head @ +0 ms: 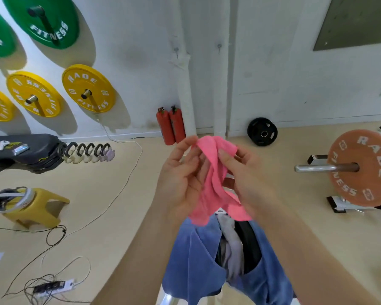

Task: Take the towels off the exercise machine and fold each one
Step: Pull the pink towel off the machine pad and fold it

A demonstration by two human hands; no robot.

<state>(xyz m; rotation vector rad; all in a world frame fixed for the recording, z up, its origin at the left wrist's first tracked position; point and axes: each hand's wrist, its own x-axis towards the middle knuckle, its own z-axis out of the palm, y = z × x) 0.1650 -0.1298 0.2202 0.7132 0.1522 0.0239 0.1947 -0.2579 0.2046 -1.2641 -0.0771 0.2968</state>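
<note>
Head view shows the pink towel off the machine and held up in the air in front of the person, bunched and hanging in loose vertical creases, no clean fold in it yet. The left hand pinches its upper edge between thumb and curled fingers. The right hand grips the cloth just beside it, thumb pressed on the front. Both hands look to be hunting for corners or an edge, so I judge this the opening of the first fold rather than its finish.

Directly below the hands, a blue towel hangs draped over the exercise machine, of which only a dark part shows between the cloths. A grey towel hangs in the gap beside the blue one. Whether the blue cloth is one towel or two I cannot tell. These are not yet taken off. No folded towel is in sight anywhere, so most of the task seems left to do: finish the pink one, then lift and fold the others.

Farther out, on the floor, stand a yellow stool and a power strip with trailing cables. Two red fire extinguishers stand by the wall, yellow weight plates hang on it, and an orange plate sits on a bar at the right.
</note>
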